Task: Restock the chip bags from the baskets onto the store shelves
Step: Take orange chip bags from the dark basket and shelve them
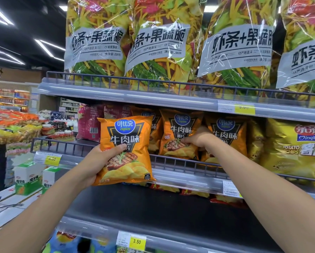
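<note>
At the far left, 2 green-and-white boxes (28, 178) stand on a low counter, with other aisles of goods blurred behind them. A yellow price tag (51, 159) reading 3.50 sits on the left end of the middle shelf (180, 175).

My left hand (100, 161) is clamped on an orange Copico beef-flavour chip bag (125, 148), with the thumb across its front and the fingers behind its lower left edge. I hold this bag upright in the air, in front of the shelf's wire rail and not on the shelf. Behind it, maroon bags (90, 123) lean at the shelf's left end.

To the right, my right hand (198, 139) reaches over the rail, its fingers curled onto the lower right edge of a shelved Copico bag (178, 128), which stands upright on the middle shelf. Just beside that, a third orange bag (226, 136) of the same kind stands partly behind my wrist. Further right is a yellow Qinqin potato chips bag (295, 148).

On the top shelf (134, 95), 4 large clear bags of mixed crisps (96, 39) stand in a row, above a tag reading 9.90 (244, 107).
</note>
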The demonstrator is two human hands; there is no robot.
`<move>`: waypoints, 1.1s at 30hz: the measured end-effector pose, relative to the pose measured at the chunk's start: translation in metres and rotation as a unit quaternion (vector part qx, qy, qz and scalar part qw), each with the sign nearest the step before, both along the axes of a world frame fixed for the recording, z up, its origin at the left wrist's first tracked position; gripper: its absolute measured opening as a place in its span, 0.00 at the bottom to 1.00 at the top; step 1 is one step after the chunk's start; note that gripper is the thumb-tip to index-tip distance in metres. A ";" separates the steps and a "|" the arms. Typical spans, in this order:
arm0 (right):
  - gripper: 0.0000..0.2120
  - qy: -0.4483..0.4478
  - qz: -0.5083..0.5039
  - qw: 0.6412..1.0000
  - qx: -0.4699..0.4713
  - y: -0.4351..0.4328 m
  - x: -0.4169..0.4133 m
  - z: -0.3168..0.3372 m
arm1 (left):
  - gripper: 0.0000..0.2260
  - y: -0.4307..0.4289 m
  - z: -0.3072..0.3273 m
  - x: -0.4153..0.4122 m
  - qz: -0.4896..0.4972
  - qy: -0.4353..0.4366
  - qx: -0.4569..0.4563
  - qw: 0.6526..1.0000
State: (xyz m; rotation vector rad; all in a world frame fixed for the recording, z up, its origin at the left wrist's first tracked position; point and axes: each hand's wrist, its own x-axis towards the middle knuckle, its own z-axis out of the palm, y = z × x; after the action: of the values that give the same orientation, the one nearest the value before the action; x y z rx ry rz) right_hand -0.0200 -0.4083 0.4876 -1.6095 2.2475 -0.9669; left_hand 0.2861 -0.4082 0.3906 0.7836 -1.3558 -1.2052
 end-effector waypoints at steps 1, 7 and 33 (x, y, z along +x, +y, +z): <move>0.35 -0.009 -0.001 1.000 0.001 0.000 -0.002 0.000 | 0.20 0.000 0.000 0.000 0.000 -0.001 -0.001 1.000; 0.33 -0.002 -0.013 1.000 -0.008 0.002 -0.008 0.001 | 0.20 -0.001 0.000 0.000 0.000 -0.003 0.000 1.000; 0.38 -0.004 0.221 0.963 -0.153 0.062 0.058 -0.013 | 0.17 0.019 0.027 -0.019 -0.029 -0.019 -0.002 0.999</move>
State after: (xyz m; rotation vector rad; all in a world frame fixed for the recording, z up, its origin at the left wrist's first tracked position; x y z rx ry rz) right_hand 0.0377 -0.3461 0.4744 -2.1068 1.6705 -1.2213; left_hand 0.2674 -0.3887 0.4178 0.7724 -1.4199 -1.2393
